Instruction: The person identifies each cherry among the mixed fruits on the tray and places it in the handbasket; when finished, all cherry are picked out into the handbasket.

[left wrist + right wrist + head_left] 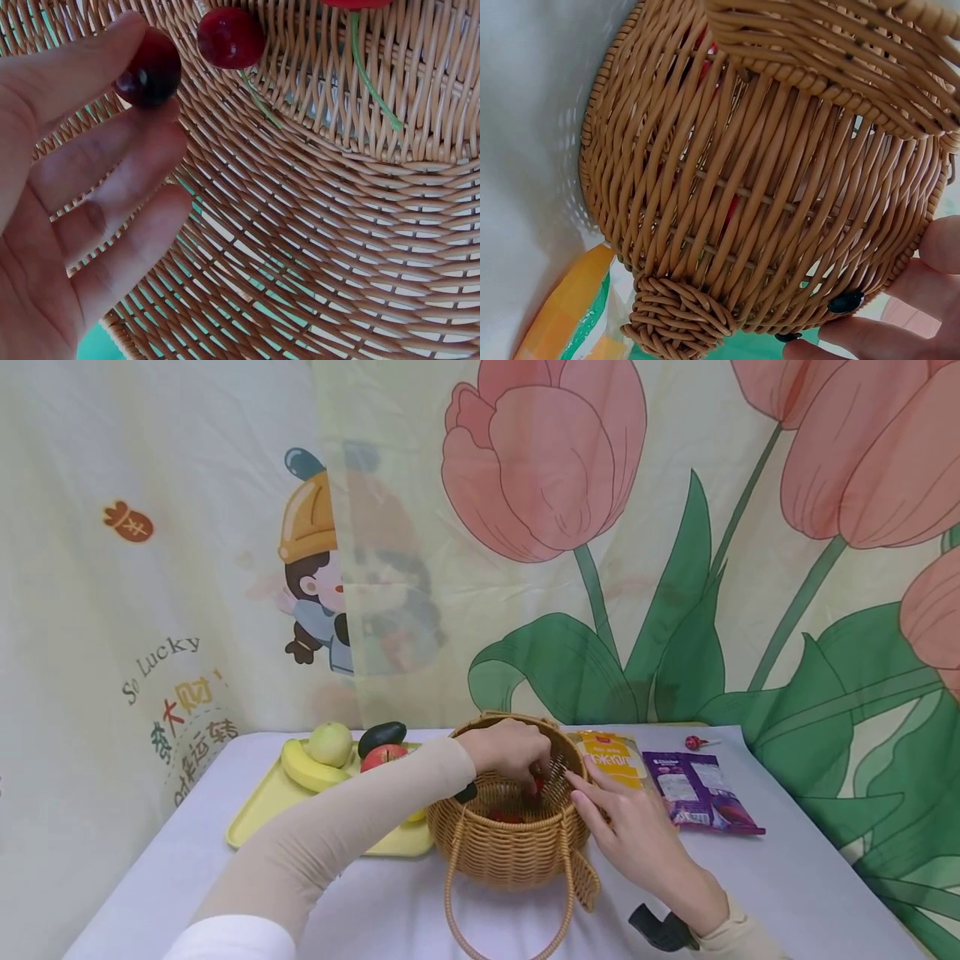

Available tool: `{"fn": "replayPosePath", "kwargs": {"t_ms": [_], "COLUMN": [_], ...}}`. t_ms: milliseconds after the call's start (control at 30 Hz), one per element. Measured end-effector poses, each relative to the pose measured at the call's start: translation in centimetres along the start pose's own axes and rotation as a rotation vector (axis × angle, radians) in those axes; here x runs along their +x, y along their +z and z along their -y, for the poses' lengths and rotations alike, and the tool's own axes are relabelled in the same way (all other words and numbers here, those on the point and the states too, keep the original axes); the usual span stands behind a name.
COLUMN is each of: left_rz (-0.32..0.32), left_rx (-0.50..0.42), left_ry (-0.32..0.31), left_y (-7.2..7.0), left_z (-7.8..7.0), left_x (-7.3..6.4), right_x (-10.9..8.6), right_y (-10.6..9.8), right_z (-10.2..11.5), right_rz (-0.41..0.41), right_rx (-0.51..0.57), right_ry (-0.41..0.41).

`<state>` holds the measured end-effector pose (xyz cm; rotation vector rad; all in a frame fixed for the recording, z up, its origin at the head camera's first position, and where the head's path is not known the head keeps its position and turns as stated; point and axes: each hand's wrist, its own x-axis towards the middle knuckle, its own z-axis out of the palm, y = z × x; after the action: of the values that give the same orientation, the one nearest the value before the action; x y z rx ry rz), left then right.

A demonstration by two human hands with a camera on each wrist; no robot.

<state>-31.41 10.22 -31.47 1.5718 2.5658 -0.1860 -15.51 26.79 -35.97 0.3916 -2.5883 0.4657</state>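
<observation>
My left hand (513, 747) reaches down inside the round wicker basket (510, 856). Between thumb and fingertips it pinches a dark red cherry (154, 71), seen closest in the left wrist view. Deeper in the basket lie a red cherry (231, 37) with a green stem and another red fruit (358, 3) with a stem, cut off by the frame's top edge. My right hand (637, 831) touches the basket's right rim with nearly straight fingers; in the right wrist view its fingertips sit beside a black bead (846, 301) on the wicker.
Left of the basket, a yellow tray (251, 814) bears a banana (311, 770), a pale round fruit (330, 745), a red apple (382, 756) and a dark oval fruit (382, 737). To the right lie a yellow packet (615, 760), a purple packet (701, 793) and a lollipop (697, 742).
</observation>
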Motion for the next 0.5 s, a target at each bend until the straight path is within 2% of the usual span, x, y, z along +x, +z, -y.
{"fn": "replayPosePath", "kwargs": {"t_ms": [167, 500], "left_rz": [-0.023, -0.020], "left_rx": [0.025, 0.043], "left_ry": [0.006, -0.002], "left_y": [0.07, 0.17], "left_z": [-0.27, -0.42], "left_x": [0.04, 0.17], "right_x": [-0.13, -0.12], "right_y": [0.06, 0.04], "right_z": [-0.07, -0.06], "right_rz": [-0.004, -0.008], "right_rx": [-0.003, 0.002], "right_ry": [0.000, -0.002]}}
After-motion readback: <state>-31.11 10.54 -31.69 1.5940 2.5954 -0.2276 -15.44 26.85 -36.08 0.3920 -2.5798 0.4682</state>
